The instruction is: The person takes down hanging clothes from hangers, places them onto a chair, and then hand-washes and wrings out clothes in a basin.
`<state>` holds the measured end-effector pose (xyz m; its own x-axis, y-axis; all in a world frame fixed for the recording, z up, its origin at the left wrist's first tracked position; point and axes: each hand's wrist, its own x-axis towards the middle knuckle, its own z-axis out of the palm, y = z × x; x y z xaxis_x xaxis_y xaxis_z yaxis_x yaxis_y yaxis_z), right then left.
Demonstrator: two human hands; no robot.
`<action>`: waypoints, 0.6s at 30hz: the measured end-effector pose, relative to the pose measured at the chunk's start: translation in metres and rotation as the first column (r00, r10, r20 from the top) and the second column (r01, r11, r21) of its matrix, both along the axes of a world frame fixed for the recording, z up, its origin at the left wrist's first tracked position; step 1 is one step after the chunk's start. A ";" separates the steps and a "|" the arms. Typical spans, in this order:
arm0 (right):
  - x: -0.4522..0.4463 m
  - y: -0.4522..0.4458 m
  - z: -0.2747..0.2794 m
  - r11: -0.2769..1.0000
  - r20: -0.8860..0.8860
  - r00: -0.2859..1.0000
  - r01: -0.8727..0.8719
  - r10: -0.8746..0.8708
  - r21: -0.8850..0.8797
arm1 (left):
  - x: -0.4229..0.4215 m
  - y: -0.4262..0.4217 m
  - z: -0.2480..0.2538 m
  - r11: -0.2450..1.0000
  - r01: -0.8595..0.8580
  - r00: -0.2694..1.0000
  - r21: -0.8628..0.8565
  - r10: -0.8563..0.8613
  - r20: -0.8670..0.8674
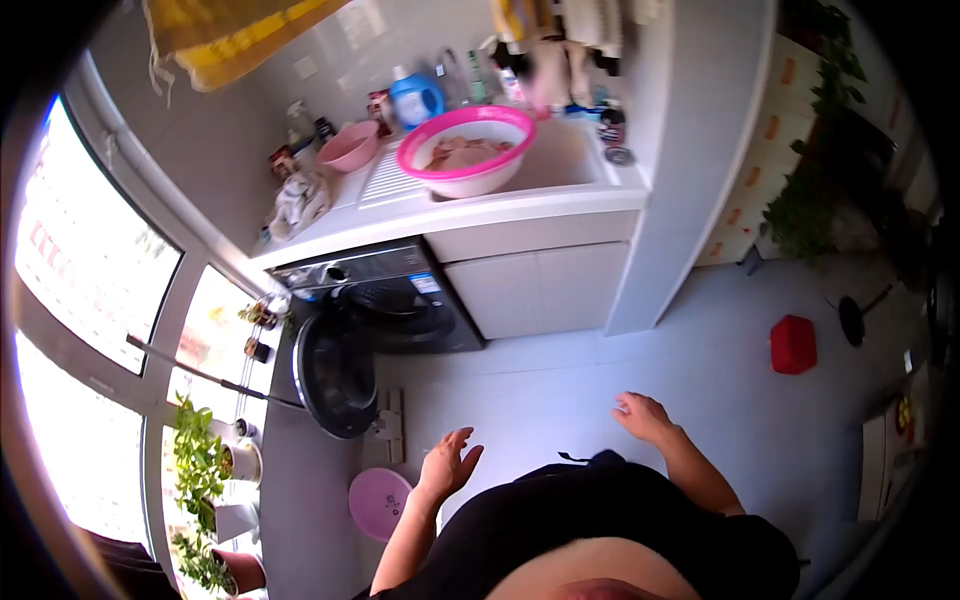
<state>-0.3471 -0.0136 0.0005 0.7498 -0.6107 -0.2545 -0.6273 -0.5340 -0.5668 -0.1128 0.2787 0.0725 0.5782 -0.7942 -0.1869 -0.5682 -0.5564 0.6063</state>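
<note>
My left hand [448, 463] hangs in the air over the floor with its thumb and fingers apart, holding nothing. A pink round basin [380, 503] on the floor is nearest to it. My right hand [643, 415] is held out over the grey floor, touching nothing, its fingers loosely bent but apart. Ahead on the counter, a white basin with a pink rim [470, 183] holds pale pink wet-looking cloth [465, 152]. Below the counter to the left, the dark washing machine [400, 290] has its round door [336, 375] swung open.
A blue detergent bottle [412, 100], a small pink basin [350, 148] and a crumpled cloth [298, 200] are on the counter [540, 203]. Potted plants [200, 455] line the window at left. A red stool [793, 345] stands on the floor at right. A yellow towel [235, 40] hangs overhead.
</note>
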 end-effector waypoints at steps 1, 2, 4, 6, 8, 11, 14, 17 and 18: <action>0.036 0.002 0.013 1.000 0.008 1.000 -0.030 0.030 0.008 | 0.008 0.008 -0.002 0.998 -0.064 0.998 -0.025 0.064 -0.023; 0.067 0.003 0.029 0.990 0.062 0.990 -0.134 0.131 0.054 | 0.015 0.015 -0.005 0.994 -0.104 0.995 -0.037 0.104 -0.005; 0.125 -0.001 0.052 0.960 0.114 0.960 -0.265 0.254 0.088 | 0.030 0.021 -0.005 0.974 -0.206 0.977 -0.092 0.199 -0.079; 0.173 -0.011 0.067 0.903 0.199 0.890 -0.427 0.411 0.045 | 0.041 0.018 -0.001 0.923 -0.346 0.929 -0.169 0.312 -0.198; 0.219 -0.019 0.081 0.869 0.224 0.850 -0.495 0.478 0.025 | 0.061 0.015 0.005 0.879 -0.420 0.903 -0.226 0.379 -0.202; 0.284 -0.029 0.099 0.834 0.260 0.816 -0.548 0.515 0.068 | 0.100 0.006 0.006 0.815 -0.520 0.853 -0.253 0.482 -0.202; 0.353 -0.047 0.116 0.813 0.315 0.800 -0.569 0.512 0.125 | 0.144 -0.009 -0.002 0.760 -0.588 0.809 -0.276 0.547 -0.216; 0.417 -0.072 0.145 0.806 0.357 0.777 -0.583 0.518 0.099 | 0.197 -0.035 -0.010 0.673 -0.690 0.722 -0.269 0.607 -0.333; 0.436 -0.081 0.162 0.807 0.419 0.751 -0.587 0.511 0.067 | 0.218 -0.046 -0.007 0.690 -0.660 0.750 -0.297 0.578 -0.321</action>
<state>0.0886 -0.0949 0.1622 0.9985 -0.0343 0.0428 0.0147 -0.5840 -0.8116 0.1050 0.2329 0.0655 0.9483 -0.2950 -0.1175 -0.0291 -0.4492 0.8930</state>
